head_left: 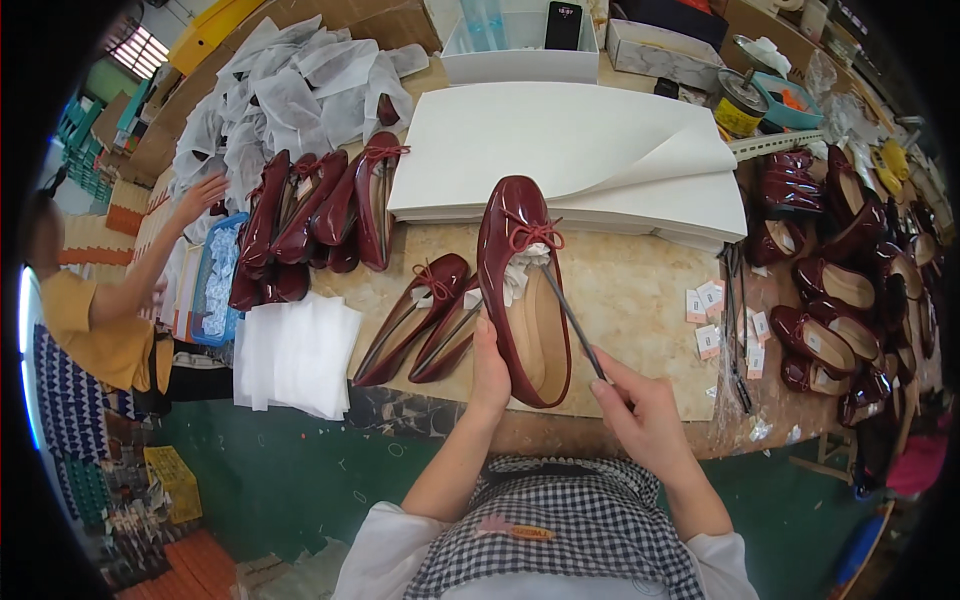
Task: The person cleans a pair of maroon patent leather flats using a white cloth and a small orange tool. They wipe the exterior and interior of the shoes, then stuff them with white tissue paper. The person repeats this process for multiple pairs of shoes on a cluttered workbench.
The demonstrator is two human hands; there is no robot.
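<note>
A shiny burgundy ballet flat (497, 270) with a bow is held toe up above the table's front. My left hand (489, 368) grips it by its left side near the heel. In my right hand (638, 412) is a thin dark rod (573, 318), pinched at its lower end. The rod's upper end meets crumpled white paper (532, 256) in the toe opening. Just left of my left hand, two more burgundy flats (424, 305) lie on the table, with dark rods and paper inside.
Several burgundy flats (328, 205) stand at left beside white tissue wraps (300, 85) and a white sheet stack (292, 355). Large white paper (520, 130) lies behind. Dark rods (738, 320), tags (708, 340) and loose flats (818, 340) are right. A co-worker's hand (202, 198) reaches in at left.
</note>
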